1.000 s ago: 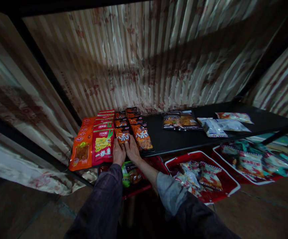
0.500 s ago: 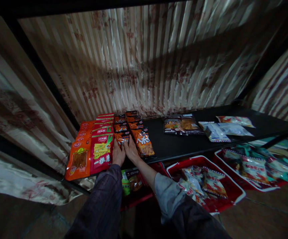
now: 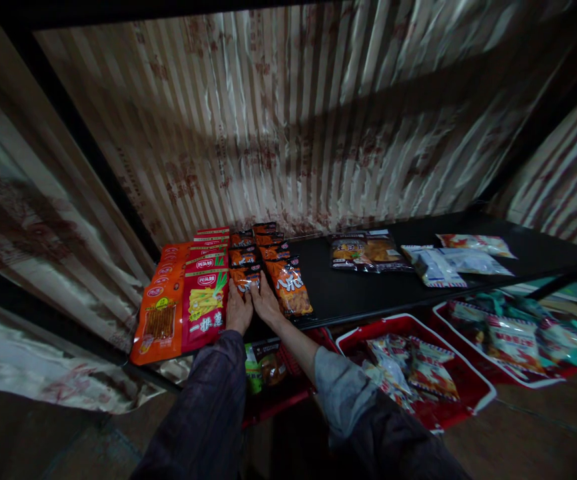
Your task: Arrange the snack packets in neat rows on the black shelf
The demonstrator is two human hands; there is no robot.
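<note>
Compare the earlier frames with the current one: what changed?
Mainly the view: the black shelf sits slightly lower in frame. The bare left hand and bare right hand appear slightly farther back on the small orange-and-black plastic packet, which both still touch. Nothing was visibly taken up or let go. The red plastic packets alongside stayed put.

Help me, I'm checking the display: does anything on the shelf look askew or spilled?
The pale bags toward the right of the shelf lie bunched at different angles, unlike the orange-and-black packets in orderly columns. No spill shows.
</note>
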